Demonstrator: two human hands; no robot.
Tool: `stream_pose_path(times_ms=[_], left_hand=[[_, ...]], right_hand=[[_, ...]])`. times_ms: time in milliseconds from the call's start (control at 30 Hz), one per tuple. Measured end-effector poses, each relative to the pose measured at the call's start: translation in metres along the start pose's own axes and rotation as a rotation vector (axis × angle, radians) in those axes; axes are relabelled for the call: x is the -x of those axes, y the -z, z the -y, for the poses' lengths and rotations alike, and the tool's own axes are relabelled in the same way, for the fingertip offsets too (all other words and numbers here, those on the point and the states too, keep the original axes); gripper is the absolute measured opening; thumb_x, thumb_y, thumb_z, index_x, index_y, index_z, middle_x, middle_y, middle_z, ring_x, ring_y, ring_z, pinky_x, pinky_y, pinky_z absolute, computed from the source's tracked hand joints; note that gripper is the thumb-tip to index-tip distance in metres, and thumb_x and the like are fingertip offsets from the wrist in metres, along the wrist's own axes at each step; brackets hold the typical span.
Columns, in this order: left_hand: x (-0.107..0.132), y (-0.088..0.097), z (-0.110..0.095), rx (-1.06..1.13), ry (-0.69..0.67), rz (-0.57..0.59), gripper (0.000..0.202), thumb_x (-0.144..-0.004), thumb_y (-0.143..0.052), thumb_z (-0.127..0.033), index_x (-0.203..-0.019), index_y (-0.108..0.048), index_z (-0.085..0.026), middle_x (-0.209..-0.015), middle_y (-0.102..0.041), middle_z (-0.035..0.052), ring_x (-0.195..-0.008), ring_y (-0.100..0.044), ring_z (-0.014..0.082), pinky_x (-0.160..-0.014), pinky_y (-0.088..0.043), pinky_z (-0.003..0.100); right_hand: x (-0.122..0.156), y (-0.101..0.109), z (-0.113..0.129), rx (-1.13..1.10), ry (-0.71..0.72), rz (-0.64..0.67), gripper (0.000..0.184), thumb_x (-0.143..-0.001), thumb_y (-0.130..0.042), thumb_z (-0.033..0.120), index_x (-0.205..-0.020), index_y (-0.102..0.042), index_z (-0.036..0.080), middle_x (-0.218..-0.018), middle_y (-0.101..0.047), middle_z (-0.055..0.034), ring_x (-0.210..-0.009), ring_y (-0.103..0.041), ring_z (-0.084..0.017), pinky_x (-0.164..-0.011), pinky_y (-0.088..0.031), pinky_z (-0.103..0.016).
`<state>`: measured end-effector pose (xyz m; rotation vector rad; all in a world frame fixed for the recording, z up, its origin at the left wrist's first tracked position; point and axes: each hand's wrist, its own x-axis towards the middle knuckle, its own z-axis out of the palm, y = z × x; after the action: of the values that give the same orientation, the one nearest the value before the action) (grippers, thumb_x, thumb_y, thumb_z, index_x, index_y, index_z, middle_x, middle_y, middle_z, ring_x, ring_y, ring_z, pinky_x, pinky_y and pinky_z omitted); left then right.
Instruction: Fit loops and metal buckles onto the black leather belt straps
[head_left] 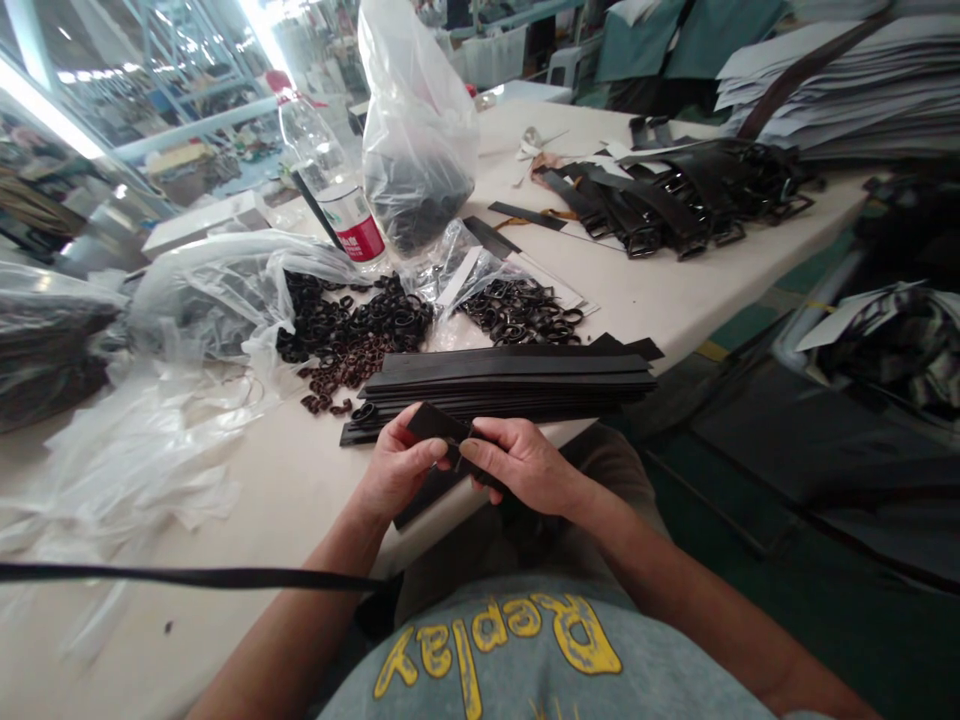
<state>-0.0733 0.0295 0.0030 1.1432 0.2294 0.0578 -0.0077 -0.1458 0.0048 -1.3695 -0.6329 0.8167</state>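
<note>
The table (660, 290) supports the work; the pile of straps (510, 385) lies near its front edge; the heap of rings (525, 312) lies just beyond the pile; the held strap (435, 422) is between both hands, in front of the pile; for good control, grip close to the join, keep the strap flat and apply even pressure; the left hand (401, 465) pinches it, thumb on top; the right hand (525, 465) pinches likewise, fingers curled beneath; the detail between the thumbs cannot be told.
</note>
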Motion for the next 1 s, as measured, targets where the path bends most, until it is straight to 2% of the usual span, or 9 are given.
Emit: stream_pose_path(times_ms=[167,400,600,800,1000], left_hand=[[0.0004,-0.0002,0.0009,-0.059,0.005,-0.018,0.037,-0.057,-0.091,-0.034,-0.072,-0.063,-0.015,-0.063,-0.061,-0.0031,-0.050,-0.053,0.0068,-0.049,-0.043,0.017],[0.0012,-0.0012,0.0001,-0.156,-0.027,-0.007,0.032,-0.066,-0.085,-0.037,-0.073,-0.062,-0.016,-0.064,-0.058,-0.0033,-0.050,-0.052,0.0068,-0.049,-0.043,0.018],[0.0001,0.0003,0.0040,-0.177,-0.041,-0.050,0.031,-0.067,-0.085,-0.037,-0.076,-0.063,-0.016,-0.067,-0.057,-0.0035,-0.056,-0.054,0.0080,-0.052,-0.049,0.018],[-0.0001,-0.0013,0.0074,-0.309,-0.076,-0.083,0.023,-0.075,-0.080,-0.031,-0.076,-0.063,-0.016,-0.067,-0.057,-0.0040,-0.058,-0.055,0.0073,-0.056,-0.051,0.018],[-0.0013,-0.0011,0.0069,-0.332,-0.055,-0.076,0.022,-0.076,-0.077,-0.033,-0.078,-0.063,-0.016,-0.066,-0.058,-0.0037,-0.057,-0.057,0.0086,-0.056,-0.050,0.019]], right_hand=[[-0.0004,0.0023,-0.0011,-0.072,-0.052,0.056,0.048,-0.090,-0.057,0.061,-0.090,-0.064,0.014,-0.062,-0.058,0.0024,-0.046,-0.052,-0.007,-0.040,-0.044,-0.016],[0.0015,0.0013,0.0001,0.043,-0.049,0.052,0.039,-0.095,-0.055,0.052,-0.094,-0.067,0.015,-0.064,-0.057,0.0030,-0.047,-0.051,-0.006,-0.042,-0.042,-0.015],[0.0022,0.0037,0.0018,0.203,0.030,0.000,0.034,-0.097,-0.053,0.046,-0.089,-0.067,0.017,-0.063,-0.057,0.0037,-0.047,-0.053,-0.007,-0.045,-0.040,-0.018],[0.0003,0.0062,0.0009,0.583,0.173,-0.161,0.032,-0.095,-0.058,0.037,-0.070,-0.062,0.017,-0.059,-0.055,0.0038,-0.055,-0.048,-0.009,-0.053,-0.030,-0.022],[0.0003,0.0058,-0.0010,0.585,0.162,-0.160,0.033,-0.096,-0.056,0.037,-0.071,-0.064,0.018,-0.060,-0.058,0.0031,-0.056,-0.049,-0.009,-0.054,-0.029,-0.023]])
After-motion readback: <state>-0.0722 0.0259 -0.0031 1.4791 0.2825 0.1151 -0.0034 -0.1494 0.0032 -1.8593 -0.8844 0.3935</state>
